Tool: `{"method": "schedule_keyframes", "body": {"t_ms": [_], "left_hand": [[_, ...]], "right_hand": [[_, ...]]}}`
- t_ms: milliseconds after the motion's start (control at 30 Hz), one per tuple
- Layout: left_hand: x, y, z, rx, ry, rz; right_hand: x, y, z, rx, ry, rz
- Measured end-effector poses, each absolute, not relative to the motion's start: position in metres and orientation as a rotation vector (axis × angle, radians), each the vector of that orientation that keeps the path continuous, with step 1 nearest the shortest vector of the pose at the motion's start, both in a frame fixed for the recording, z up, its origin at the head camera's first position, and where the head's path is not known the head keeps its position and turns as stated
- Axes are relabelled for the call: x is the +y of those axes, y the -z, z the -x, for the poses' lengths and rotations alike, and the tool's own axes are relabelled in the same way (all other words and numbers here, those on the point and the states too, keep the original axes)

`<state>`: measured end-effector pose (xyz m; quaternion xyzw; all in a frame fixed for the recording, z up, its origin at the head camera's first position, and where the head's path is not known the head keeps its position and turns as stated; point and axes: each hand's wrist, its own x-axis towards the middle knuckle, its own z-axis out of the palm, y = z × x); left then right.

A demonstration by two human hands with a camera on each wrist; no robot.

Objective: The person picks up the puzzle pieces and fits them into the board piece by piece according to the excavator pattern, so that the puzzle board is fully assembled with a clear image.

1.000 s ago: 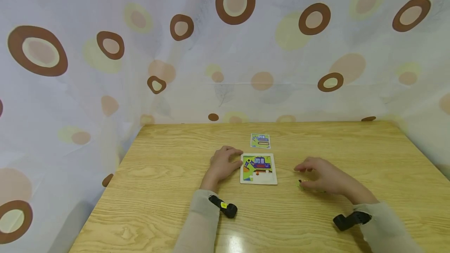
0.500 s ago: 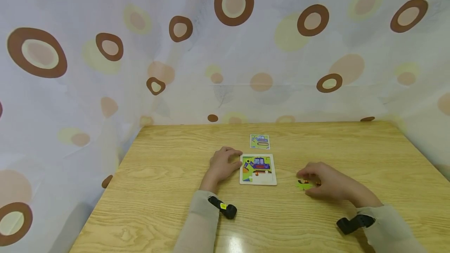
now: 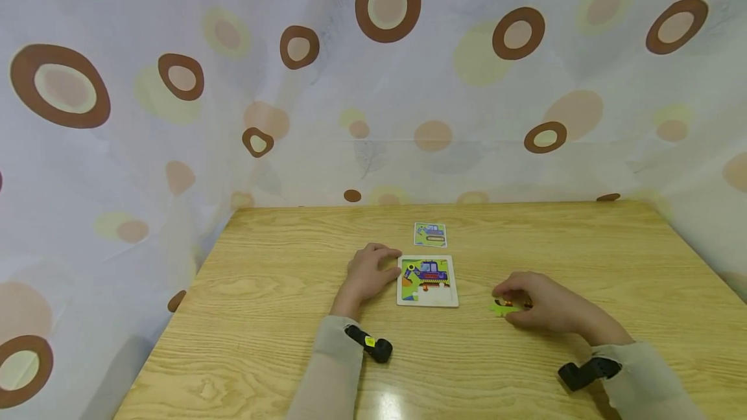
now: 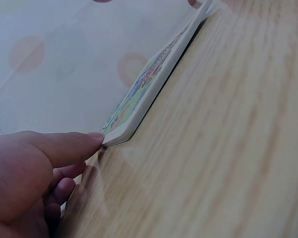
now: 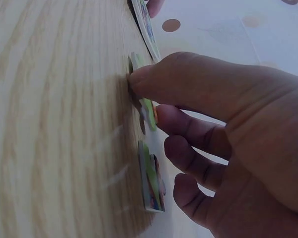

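A square puzzle board (image 3: 438, 299) with a white border and a blue digger picture lies flat mid-table; a lower part of its picture is bare white. My left hand (image 3: 365, 275) rests at its left edge; in the left wrist view the thumb touches the board's corner. To the right of the board, my right hand (image 3: 545, 303) pinches a green puzzle piece (image 3: 500, 309) between thumb and index finger, low over the wood. That piece (image 5: 149, 113) looks tilted in the right wrist view. Beneath the curled fingers there lies another puzzle piece (image 5: 151, 181), mostly hidden in the head view.
Behind the board lies a small picture card (image 3: 430, 235) with a similar digger. The wooden table (image 3: 280, 264) meets a patterned white curtain (image 3: 327, 102) at the back and left. Each wrist carries a black camera (image 3: 379, 349).
My right hand has lowered onto the puzzle pieces and its thumb and index finger have closed on the green one. The left hand and board have stayed put.
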<state>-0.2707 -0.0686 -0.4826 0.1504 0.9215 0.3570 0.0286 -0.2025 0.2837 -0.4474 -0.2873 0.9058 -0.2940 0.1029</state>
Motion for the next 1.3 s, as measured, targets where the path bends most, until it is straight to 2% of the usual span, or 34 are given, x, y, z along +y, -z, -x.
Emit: {"method": "schedule_keyframes", "body": {"t_ms": [267,533,967,1300], "left_hand": [[-0.069,0.483,0.271,2.845,-1.096,-0.46],[-0.069,0.484,0.273,2.851,-1.084,-0.46],[-0.069,0.485,0.273,2.851,-1.098,-0.462],[-0.068,0.484,0.272,2.863,-1.08,-0.464]], "right_hand": [[0.279,0.442,0.203,2.715,0.864,0.804],[0.274,0.44,0.208,2.736,0.901,0.926],[0.251,0.436,0.216,2.722,0.961,0.967],[0.226,0.434,0.223,2.721,0.952,0.904]]}}
